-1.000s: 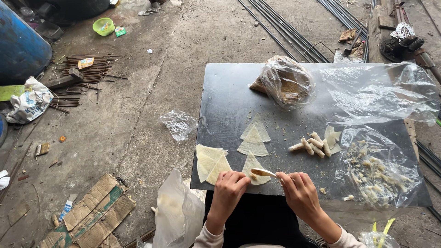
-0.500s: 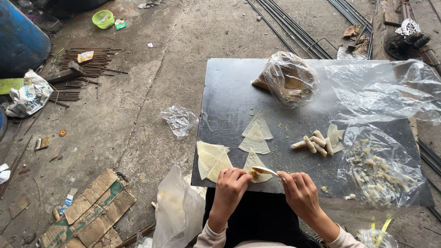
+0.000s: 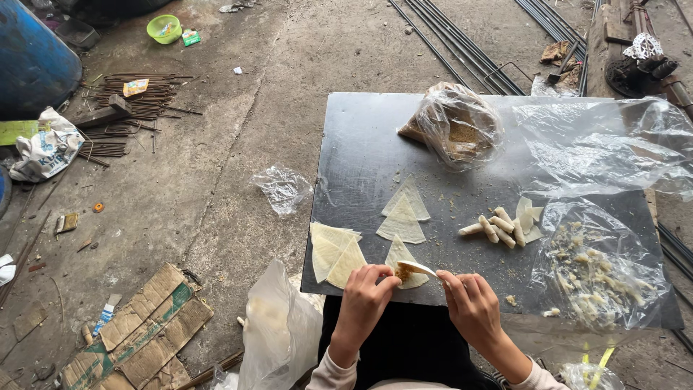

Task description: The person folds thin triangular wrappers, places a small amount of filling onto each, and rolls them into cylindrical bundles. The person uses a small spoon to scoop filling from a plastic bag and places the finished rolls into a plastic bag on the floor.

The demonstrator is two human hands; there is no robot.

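At the near edge of the dark table (image 3: 361, 137), the left hand (image 3: 366, 292) and right hand (image 3: 471, 307) pinch a triangular wrapper (image 3: 406, 266) with brown filling between their fingertips. Finished rolls (image 3: 498, 227) lie toward the right edge.

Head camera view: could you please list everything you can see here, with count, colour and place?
Board: one, black, centre right.
Triangular wrappers: several, pale, near board edge.
Filled wrapper: one, pale with brown filling, between both hands.
Finished rolls: several, pale, mid-board.
Bagged filling: one clear bag, brown contents, board's far side.
Plastic sheet with scraps: one, clear, board's right.
Bowl: one, green, far left floor.
Barrel: one, blue, top left.
Metal rods: bundle, rusty, left floor.
Cardboard: one, brown, bottom left.
Left hand: pinching wrapper.
Right hand: holding wrapper's edge.
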